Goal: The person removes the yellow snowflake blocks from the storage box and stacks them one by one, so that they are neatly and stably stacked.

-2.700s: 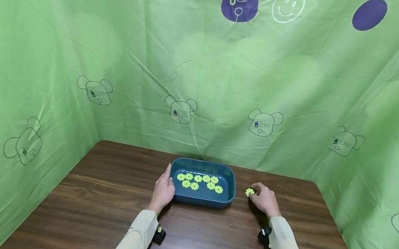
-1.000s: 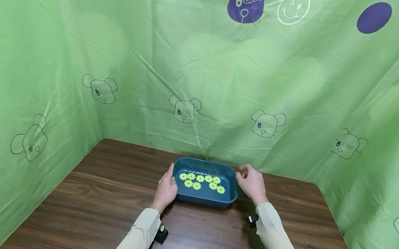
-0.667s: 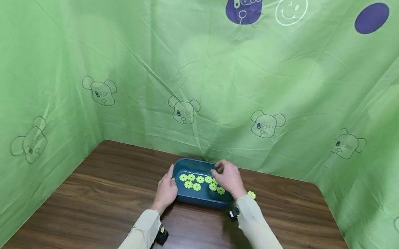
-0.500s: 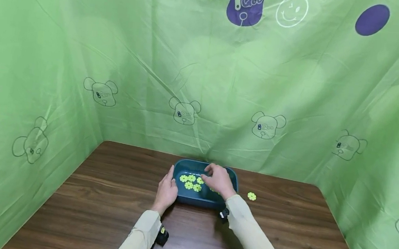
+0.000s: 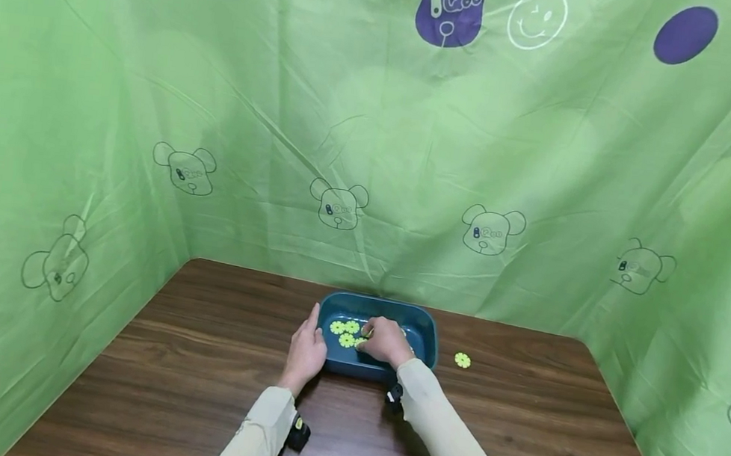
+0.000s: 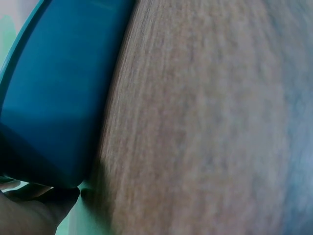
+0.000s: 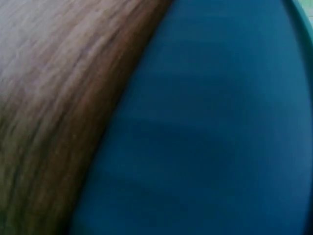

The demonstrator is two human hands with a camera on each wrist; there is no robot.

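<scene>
A dark blue rectangular bin [image 5: 413, 373] stands near the table's back edge and holds several flat yellow-green flower-shaped pieces [image 5: 347, 340]. My left hand [image 5: 306, 357] lies along the bin's left wall with its fingers stretched out. In the left wrist view its fingers [image 6: 41, 203] meet the bin's blue wall [image 6: 63, 98]. My right hand [image 5: 386, 342] reaches down into the bin, thumb and forefinger curved down among the pieces; whether they pinch one I cannot tell. Its palm hides part of the bin's right half. The right wrist view holds only the bin's outer wall [image 7: 205, 112] and tabletop.
One more flower-shaped piece [image 5: 462, 360] lies on the wooden table [image 5: 519, 426], to the right of the bin. A green printed curtain [image 5: 417, 129] hangs behind the table and along both sides.
My right hand has left the flower piece on the table at the right, crossed the bin's right rim and come down among the pieces inside. My left hand stays at the bin's left side.
</scene>
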